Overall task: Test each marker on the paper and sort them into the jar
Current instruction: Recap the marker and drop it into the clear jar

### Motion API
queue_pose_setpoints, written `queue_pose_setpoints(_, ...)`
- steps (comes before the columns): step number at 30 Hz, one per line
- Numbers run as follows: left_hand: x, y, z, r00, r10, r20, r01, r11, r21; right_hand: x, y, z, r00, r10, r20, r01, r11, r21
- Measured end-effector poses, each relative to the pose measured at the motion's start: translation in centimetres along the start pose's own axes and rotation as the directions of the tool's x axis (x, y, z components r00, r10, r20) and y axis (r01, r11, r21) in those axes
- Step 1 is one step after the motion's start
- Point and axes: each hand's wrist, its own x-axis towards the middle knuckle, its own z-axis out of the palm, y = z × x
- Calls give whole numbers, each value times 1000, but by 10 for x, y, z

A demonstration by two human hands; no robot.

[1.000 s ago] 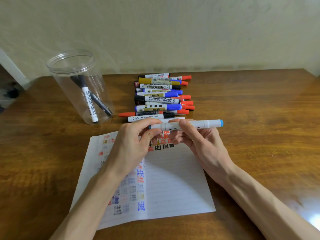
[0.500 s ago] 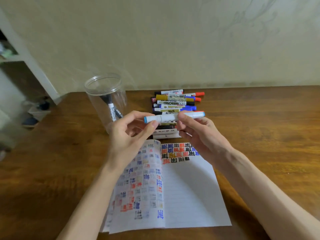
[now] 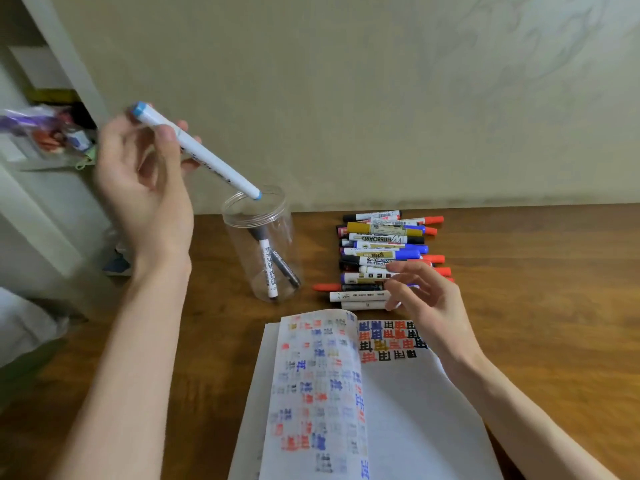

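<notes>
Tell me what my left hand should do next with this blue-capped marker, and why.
Probably lower it and let go, so it drops in: the left hand grips the blue-capped marker tilted, its lower end at the open mouth of the clear jar, which holds two markers. The right hand hovers open over the marker pile.

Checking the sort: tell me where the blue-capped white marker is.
Head view, upper left: the left hand holds the marker tilted, lower tip at the jar's open mouth.
</notes>
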Motion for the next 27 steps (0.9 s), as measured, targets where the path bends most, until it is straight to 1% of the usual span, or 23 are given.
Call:
queue_pose_setpoints(2, 5, -10, 4, 998, 63, 10, -63, 996, 56, -1, 4, 1, 1000, 2, 26, -2, 999, -35)
queue_pose_setpoints(3, 5, -17, 6, 997, 72, 37, -75, 994, 78, -1, 6, 1, 999, -4, 39, 6, 998, -57)
queue_pose_setpoints(5, 1, -31, 8, 992, 44, 114, -59, 988, 139, -1, 8, 1, 998, -38, 56, 44, 992, -116)
queue_pose_setpoints(7, -7, -45, 8, 983, -14, 184, -35, 965, 261, -3, 9, 2, 995, -74, 64, 83, 984, -158)
queue_pose_setpoints(9, -17, -57, 6, 972, -50, 229, -44, 921, 386, -4, 9, 3, 993, -98, 63, 108, 979, -171)
queue_pose_setpoints(12, -27, -69, 3, 959, -81, 273, -74, 856, 512, -4, 11, 3, 986, -144, 82, 160, 958, -237)
queue_pose_setpoints(16, -30, -72, 3, 931, -86, 355, -156, 785, 600, -2, 17, 2, 974, -201, 107, 227, 902, -367)
queue_pose_setpoints(19, -29, -67, 3, 932, -75, 355, -167, 779, 604, 0, 18, 0, 970, -228, 82, 239, 857, -456)
queue_pose_setpoints(20, -32, -63, 4, 941, -42, 335, -180, 778, 602, 1, 18, -2, 968, -242, 67, 243, 835, -494)
queue_pose_setpoints(22, -42, -52, 8, 961, 87, 262, -229, 783, 579, 3, 19, -5, 960, -276, 50, 255, 782, -568)
queue_pose_setpoints(24, -60, -35, 18, 958, 199, 206, -280, 805, 523, 4, 21, -10, 952, -300, 57, 269, 736, -622)
queue_pose_setpoints(25, -72, -25, 25, 951, 226, 209, -302, 824, 480, 4, 21, -12, 949, -308, 64, 275, 713, -646)
queue_pose_setpoints(27, -96, -7, 40, 939, 223, 260, -309, 879, 362, 5, 24, -15, 945, -319, 76, 280, 661, -696)
